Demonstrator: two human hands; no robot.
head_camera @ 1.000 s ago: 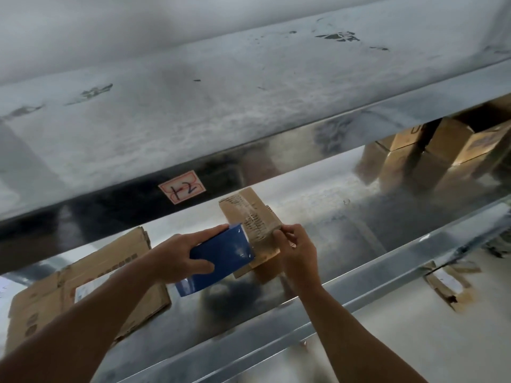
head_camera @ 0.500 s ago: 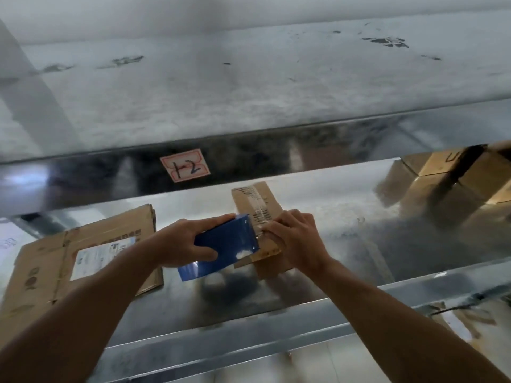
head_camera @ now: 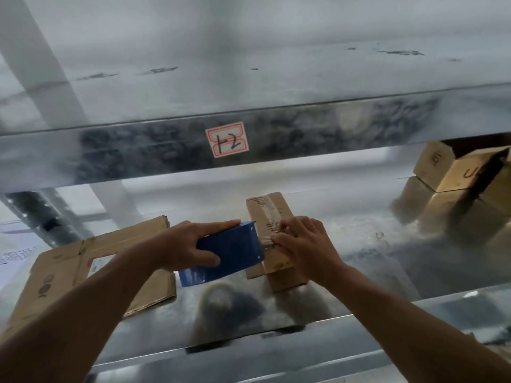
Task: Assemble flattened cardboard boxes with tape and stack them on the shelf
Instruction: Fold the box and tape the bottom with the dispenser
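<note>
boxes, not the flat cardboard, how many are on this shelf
3: the small box under the right hand, mid-shelf; a marked box far right; another box beside it, cut by the frame. More may hide behind; the shapes below look like reflections.

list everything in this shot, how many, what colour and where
small box: one, brown, middle of the lower shelf
tape dispenser: one, blue, against the small box's left side
flattened cardboard: one pile, brown, lying flat at the shelf's left
assembled boxes: at least two, brown, back right of the shelf
label: one, white with red border, marked 12, on the upper beam
shelf: one, shiny grey metal, under everything
left hand: one, grips the tape dispenser
right hand: one, fingertips on the small box's top
</note>
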